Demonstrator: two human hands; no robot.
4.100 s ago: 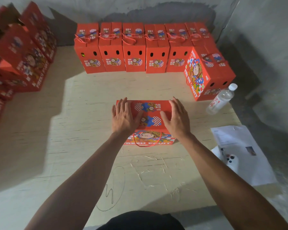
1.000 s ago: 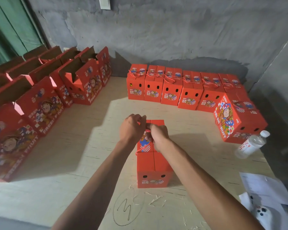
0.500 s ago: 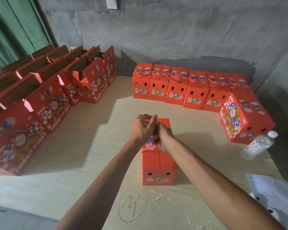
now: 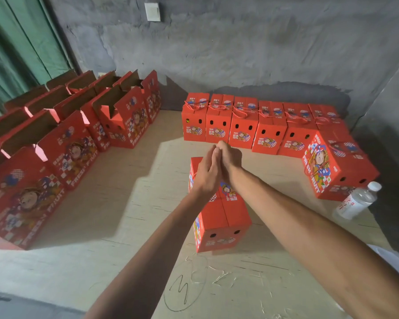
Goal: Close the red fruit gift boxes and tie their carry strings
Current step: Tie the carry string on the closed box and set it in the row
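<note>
Rough grey concrete wall behind, green curtain off to the left, pale plywood tabletop (image 4: 129, 203) underneath with a scribbled circle near the front edge. Only the head view to go on. Dead centre: one red gift box (image 4: 221, 217), standing upright, top flaps folded shut. Just above its far end, left hand (image 4: 206, 173) and right hand (image 4: 229, 157) pressed together palm to palm, left fingers straight, right ones curled. Can't tell what's pinched in there; just a bit of red carry string (image 4: 193, 177) peeking out below the left hand at the lid's edge. Looks like mid-tie, probably rolling or snugging the cord between the palms. Along the back wall, a row of finished boxes (image 4: 240, 130) with strings already looped on top, one more closed box (image 4: 336, 166) lying beside them on the right, water bottle (image 4: 355, 201) just next to it. Down the left, open boxes (image 4: 67, 146) with flaps up, waiting. Next up, by the look of it: finish the knot, push this box over to the done row, grab an open one from the left.
</note>
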